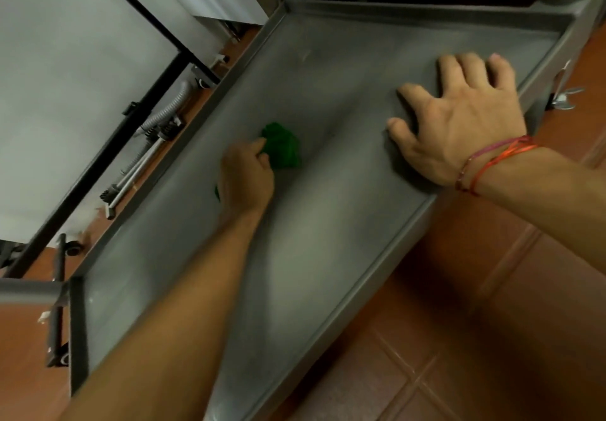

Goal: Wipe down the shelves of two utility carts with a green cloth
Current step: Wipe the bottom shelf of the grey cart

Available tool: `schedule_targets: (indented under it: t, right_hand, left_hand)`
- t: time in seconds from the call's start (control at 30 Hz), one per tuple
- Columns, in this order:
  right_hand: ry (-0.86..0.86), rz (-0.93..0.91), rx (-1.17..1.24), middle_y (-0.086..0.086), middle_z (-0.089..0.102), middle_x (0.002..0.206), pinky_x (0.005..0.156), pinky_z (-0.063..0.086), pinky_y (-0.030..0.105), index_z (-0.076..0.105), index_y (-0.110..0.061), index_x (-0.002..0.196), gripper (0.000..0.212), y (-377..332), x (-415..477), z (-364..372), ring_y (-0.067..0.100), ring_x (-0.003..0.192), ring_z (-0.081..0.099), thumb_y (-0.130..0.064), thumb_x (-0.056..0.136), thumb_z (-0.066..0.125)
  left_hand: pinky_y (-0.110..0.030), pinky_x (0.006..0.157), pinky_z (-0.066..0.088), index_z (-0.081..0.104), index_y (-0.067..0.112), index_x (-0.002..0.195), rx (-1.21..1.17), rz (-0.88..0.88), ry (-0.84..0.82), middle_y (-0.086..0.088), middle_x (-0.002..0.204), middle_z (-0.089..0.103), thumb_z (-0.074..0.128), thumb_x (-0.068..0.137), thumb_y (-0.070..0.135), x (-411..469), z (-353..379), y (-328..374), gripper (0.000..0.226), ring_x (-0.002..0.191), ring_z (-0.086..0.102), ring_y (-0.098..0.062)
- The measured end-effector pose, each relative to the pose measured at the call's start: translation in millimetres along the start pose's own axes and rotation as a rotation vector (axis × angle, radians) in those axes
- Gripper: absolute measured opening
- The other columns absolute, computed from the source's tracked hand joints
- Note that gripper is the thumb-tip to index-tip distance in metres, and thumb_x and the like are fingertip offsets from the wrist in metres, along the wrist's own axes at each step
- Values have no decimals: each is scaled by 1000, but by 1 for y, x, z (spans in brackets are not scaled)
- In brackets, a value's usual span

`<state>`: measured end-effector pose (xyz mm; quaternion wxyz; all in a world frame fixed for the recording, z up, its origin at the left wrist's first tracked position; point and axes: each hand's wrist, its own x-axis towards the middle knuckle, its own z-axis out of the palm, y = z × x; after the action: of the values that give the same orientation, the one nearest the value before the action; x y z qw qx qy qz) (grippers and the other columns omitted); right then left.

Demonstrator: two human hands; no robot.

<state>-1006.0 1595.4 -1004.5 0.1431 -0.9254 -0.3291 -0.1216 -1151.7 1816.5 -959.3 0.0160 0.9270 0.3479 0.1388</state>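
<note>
A grey metal cart shelf (328,60) with a raised rim fills the middle of the head view. My left hand (246,178) grips a crumpled green cloth (282,146) and holds it down on the shelf near its left side. Part of the cloth shows below my palm. My right hand (459,119) rests on the shelf near the right rim, fingers spread and slightly bent. Red and pink threads circle my right wrist.
A second cart (75,99) with a pale shelf and black frame stands on the left. A grey hose and a brush handle (137,171) lie on the floor between the carts. Brown floor tiles (492,322) lie to the right. A grey post (29,291) crosses at lower left.
</note>
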Motion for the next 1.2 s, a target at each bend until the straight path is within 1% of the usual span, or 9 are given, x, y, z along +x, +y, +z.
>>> schedule_targets:
  t: [0.13,0.23,0.37,0.47,0.53,0.7,0.87,0.97,1.2]
  right_hand:
    - [19,10,8,28,46,133,111,24,54,58,-21,125,63,1,2,0,42,127,38,-62,87,28]
    - [23,20,0,27,46,133,111,25,54,59,-21,124,65,1,1,0,42,127,38,-64,86,28]
    - [31,13,-1,28,45,135,111,24,54,59,-20,125,65,-1,2,-1,42,129,37,-63,86,29]
    - [52,11,8,29,45,136,111,24,54,59,-19,126,65,-1,0,1,43,129,37,-62,87,29]
    - [61,12,17,30,44,136,111,24,54,59,-19,126,65,-1,-1,0,43,129,37,-61,87,30]
    - [68,2,24,30,45,134,109,25,54,59,-18,125,64,-1,-3,0,43,128,38,-60,87,29]
    - [128,34,56,29,54,114,100,31,50,65,-12,113,65,13,13,-2,43,113,46,-59,87,28]
    - [114,93,12,35,47,126,106,27,52,61,-10,118,66,20,22,3,45,122,41,-60,87,31]
    - [111,70,-12,32,44,136,108,26,53,60,-16,123,67,21,21,9,43,126,39,-64,87,28]
  left_hand:
    - [-25,71,33,72,3,109,20,-129,-14,-19,106,69,58,94,10,18,-9,4,22,99,62,-31]
    - [-26,72,33,71,5,111,5,-149,-13,-17,111,67,58,96,17,-2,-13,21,23,105,61,-34]
    - [-33,95,42,65,21,129,-12,-129,-96,-11,128,62,59,96,30,-44,-20,39,35,116,57,-30]
    - [-37,83,48,70,24,120,-36,16,-113,-6,102,62,63,90,35,-85,-27,49,32,94,61,-30]
    - [-36,72,49,72,28,116,-63,90,-116,5,84,51,60,87,40,-112,-36,60,33,79,58,-23]
    - [-35,61,51,72,31,116,-117,192,-115,12,75,40,59,83,39,-142,-41,70,36,70,50,-12]
    - [-34,67,53,72,31,115,-109,250,-104,12,88,53,60,83,34,-128,-36,62,35,80,55,-13]
    - [-35,73,53,73,27,114,-67,261,-70,3,96,61,61,84,28,-98,-25,47,32,84,61,-21]
    - [-38,88,43,64,13,129,111,64,-22,-20,121,63,59,96,17,18,1,12,34,109,59,-37]
